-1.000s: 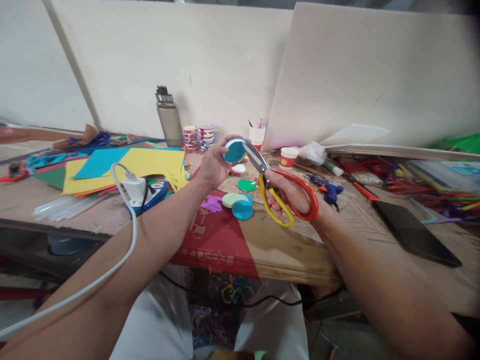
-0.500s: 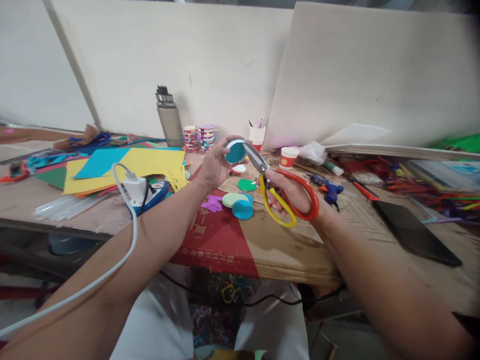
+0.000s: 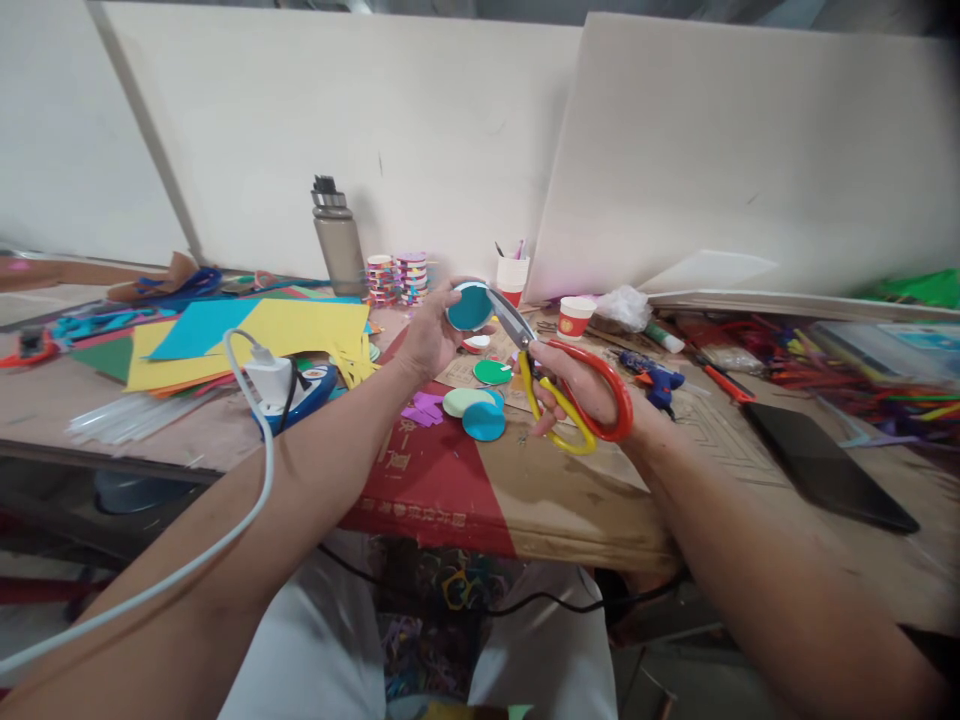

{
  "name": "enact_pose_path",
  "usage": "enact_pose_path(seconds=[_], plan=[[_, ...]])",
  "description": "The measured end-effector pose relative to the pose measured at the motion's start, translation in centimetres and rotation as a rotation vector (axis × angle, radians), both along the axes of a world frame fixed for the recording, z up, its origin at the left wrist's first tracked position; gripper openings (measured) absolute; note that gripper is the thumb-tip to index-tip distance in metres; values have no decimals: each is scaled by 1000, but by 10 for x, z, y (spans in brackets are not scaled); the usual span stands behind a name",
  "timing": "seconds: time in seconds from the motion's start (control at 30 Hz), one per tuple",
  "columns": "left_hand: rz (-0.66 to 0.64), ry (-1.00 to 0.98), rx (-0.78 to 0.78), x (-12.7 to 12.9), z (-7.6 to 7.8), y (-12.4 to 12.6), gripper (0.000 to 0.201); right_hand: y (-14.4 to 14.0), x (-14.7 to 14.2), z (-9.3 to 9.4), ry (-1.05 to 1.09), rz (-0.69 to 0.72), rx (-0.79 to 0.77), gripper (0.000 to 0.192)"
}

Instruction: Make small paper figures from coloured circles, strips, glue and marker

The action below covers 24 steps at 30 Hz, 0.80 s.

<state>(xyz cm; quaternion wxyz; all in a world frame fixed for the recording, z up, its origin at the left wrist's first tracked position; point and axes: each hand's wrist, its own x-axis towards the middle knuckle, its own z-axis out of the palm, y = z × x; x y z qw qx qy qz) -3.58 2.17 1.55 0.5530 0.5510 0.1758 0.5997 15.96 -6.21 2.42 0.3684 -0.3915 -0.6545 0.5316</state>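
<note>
My left hand (image 3: 433,335) grips a round disc (image 3: 470,307) with a blue face and a white rim, held up above the table. My right hand (image 3: 574,378) is closed on the handles of a pair of scissors (image 3: 512,322), one handle red and the other yellow. The blades point up and left, with their tips at the disc's right edge. Below my hands lie a green paper circle (image 3: 492,372), a pale green circle (image 3: 463,403) and a blue circle (image 3: 484,421). Purple paper pieces (image 3: 423,409) sit just left of them.
Yellow paper sheets (image 3: 307,328), a white plug (image 3: 271,380) and clear glue sticks (image 3: 142,410) lie on the left. Behind stand a bottle (image 3: 339,240) and paper cups (image 3: 576,317). A glue gun (image 3: 660,385), a cutter knife (image 3: 726,378) and a black phone (image 3: 829,465) lie on the right.
The disc and scissors are in nearly the same place; the scissors' handles look slightly closer together. My left hand still holds the disc. The view has shifted very slightly.
</note>
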Motion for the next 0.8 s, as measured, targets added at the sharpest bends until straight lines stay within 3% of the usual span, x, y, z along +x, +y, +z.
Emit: enact_pose_path(seconds=[0.1, 0.2, 0.33, 0.47, 0.53, 0.8], plan=[[119, 11, -25, 3, -2, 2, 34, 0, -1, -1, 45, 63, -116, 48], [230, 20, -55, 2, -1, 4, 36, -4, -1, 0, 43, 72, -100, 46], [243, 44, -118, -6, 3, 7, 33, -4, 4, 5, -129, 16, 155, 42], [134, 102, -222, -11, 8, 5, 29, 8, 15, 6, -475, -280, 547, 26], [109, 123, -249, -10, 11, 3, 30, 15, 19, 3, -629, -352, 687, 29], [80, 216, -233, -8, 14, -2, 37, 21, 21, -4, -919, -406, 820, 34]])
